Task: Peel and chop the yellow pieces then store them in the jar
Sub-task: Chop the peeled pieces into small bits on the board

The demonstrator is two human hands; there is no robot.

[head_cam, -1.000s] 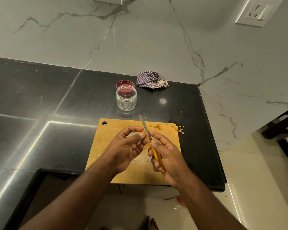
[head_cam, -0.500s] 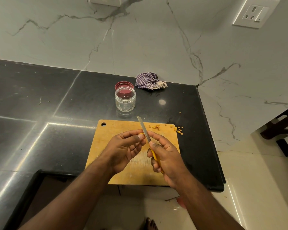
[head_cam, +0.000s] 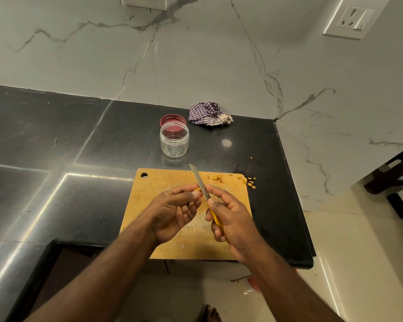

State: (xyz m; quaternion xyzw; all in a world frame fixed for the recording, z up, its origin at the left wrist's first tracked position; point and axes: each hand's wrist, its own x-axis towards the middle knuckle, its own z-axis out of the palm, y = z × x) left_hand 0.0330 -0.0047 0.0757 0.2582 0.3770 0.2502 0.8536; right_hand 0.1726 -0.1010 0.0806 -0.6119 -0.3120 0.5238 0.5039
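Note:
Above the wooden cutting board [head_cam: 163,182], my left hand [head_cam: 175,210] pinches a small yellow piece [head_cam: 197,189] between thumb and fingertips. My right hand [head_cam: 233,219] grips a yellow-handled knife [head_cam: 199,180], whose serrated blade points up and away and rests against the piece. Yellow scraps [head_cam: 216,178] lie at the board's far edge, and more scraps [head_cam: 250,182] sit past its far right corner. An open clear jar [head_cam: 174,141] stands on the counter behind the board. Its maroon lid [head_cam: 172,120] lies just behind it.
A crumpled checked cloth [head_cam: 208,116] lies by the marble wall at the back. The black counter [head_cam: 56,147] ends just right of the board, with a drop to the tiled floor [head_cam: 358,252]. A wall socket [head_cam: 355,17] is at the upper right.
Both hands stay above the board with only small shifts. The blade has slid slightly along the yellow piece.

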